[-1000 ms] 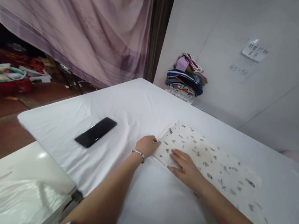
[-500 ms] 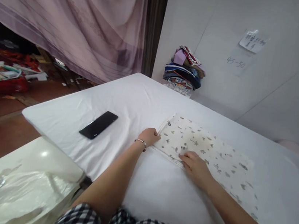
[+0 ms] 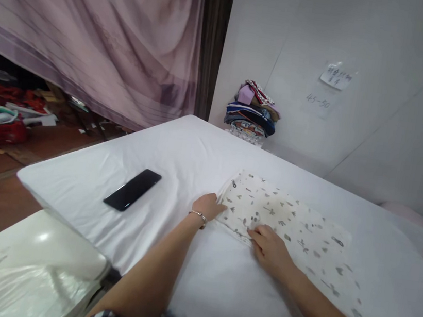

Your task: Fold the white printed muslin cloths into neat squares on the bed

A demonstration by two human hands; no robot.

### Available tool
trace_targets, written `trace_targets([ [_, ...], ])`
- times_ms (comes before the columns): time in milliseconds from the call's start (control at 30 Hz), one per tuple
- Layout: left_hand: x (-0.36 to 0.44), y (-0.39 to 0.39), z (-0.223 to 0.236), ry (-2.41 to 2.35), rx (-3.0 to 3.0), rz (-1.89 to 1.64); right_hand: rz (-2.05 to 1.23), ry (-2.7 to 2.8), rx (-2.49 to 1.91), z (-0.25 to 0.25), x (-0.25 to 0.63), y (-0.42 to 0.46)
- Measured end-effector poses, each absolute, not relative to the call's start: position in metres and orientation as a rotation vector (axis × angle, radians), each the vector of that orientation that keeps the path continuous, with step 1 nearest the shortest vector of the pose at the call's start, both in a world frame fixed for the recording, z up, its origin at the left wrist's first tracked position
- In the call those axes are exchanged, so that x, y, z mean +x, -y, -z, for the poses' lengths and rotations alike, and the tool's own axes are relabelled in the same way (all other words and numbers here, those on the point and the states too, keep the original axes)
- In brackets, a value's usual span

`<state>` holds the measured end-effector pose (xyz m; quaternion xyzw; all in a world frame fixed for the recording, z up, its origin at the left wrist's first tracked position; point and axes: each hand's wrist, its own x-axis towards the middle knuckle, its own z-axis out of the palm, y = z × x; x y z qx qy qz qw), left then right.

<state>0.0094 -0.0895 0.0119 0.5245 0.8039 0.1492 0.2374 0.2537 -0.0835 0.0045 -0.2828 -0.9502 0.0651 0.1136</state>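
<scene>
A cream cloth (image 3: 288, 226) printed with small grey figures lies flat on the white-covered table (image 3: 181, 149). My left hand (image 3: 209, 206), with a thin bracelet at the wrist, is closed on the cloth's left end, fingers curled at its edge. My right hand (image 3: 272, 248) rests at the cloth's near edge with its fingers bent together, pinching that edge.
A black phone (image 3: 132, 189) lies on the table to the left of my hands. A stack of folded clothes (image 3: 252, 111) sits at the far corner against the white wall. A paper note (image 3: 336, 75) is stuck to the wall. A glossy white surface (image 3: 25, 269) stands at lower left.
My right hand slid from lying flat on the cloth back to its near edge and curled its fingers there. The left hand stayed at the cloth's left end.
</scene>
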Motion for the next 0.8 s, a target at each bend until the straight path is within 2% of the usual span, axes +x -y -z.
trace_targets([
  [267, 0.006, 0.087, -0.018, -2.130, 1.503, -0.516, -0.170, 2.698, -0.925, 0.003, 0.246, 0.098],
  [500, -0.011, 0.083, -0.013, -2.200, 1.441, -0.553, -0.304, 2.747, -0.923, -0.001, 0.257, 0.122],
  [800, -0.014, 0.081, -0.007, -2.190, 1.446, -0.528, -0.382, 2.775, -1.430, -0.001, 0.295, 0.105],
])
